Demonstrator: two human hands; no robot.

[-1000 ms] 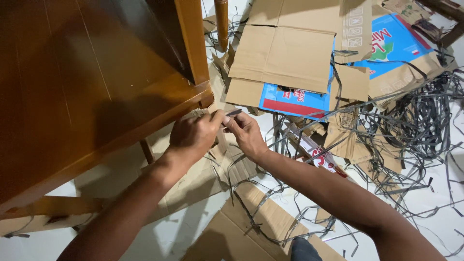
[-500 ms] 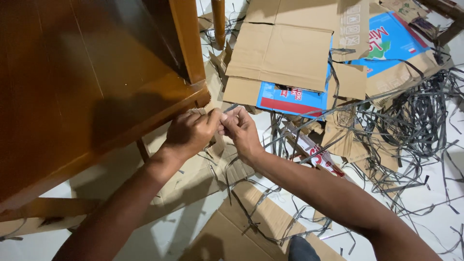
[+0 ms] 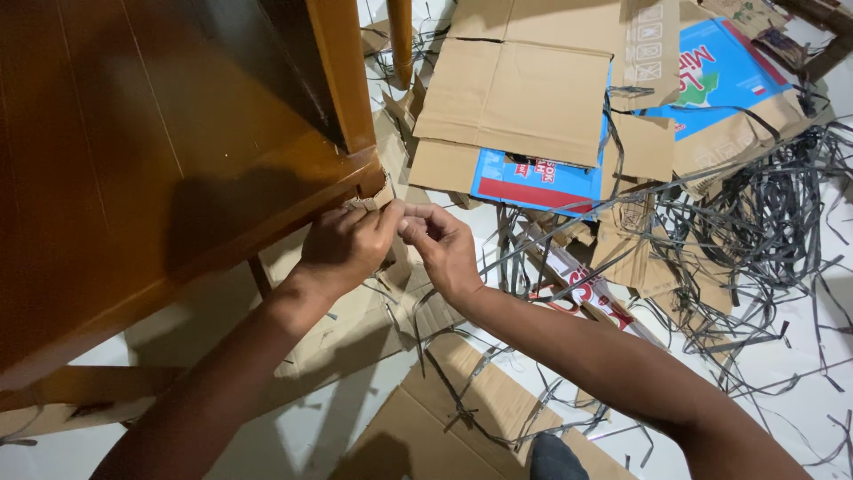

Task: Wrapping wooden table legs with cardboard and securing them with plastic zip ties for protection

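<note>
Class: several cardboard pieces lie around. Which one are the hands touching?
The small brown scrap at the wooden table's corner, pinched by left hand and right hand; the others lie flat, untouched.

Both hands shifted up closer to the table (image 3: 178,133) corner; grey strap end no longer showing above the fingers (image 3: 418,216).

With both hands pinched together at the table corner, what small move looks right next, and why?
Probably peel the cardboard corner piece away from the wooden table corner. The left hand grips that scrap right at the corner, the right hand pinches beside it with fingertips meeting, and the scrap stands bent against the wood. What the fingers pinch is too small to tell.
</note>
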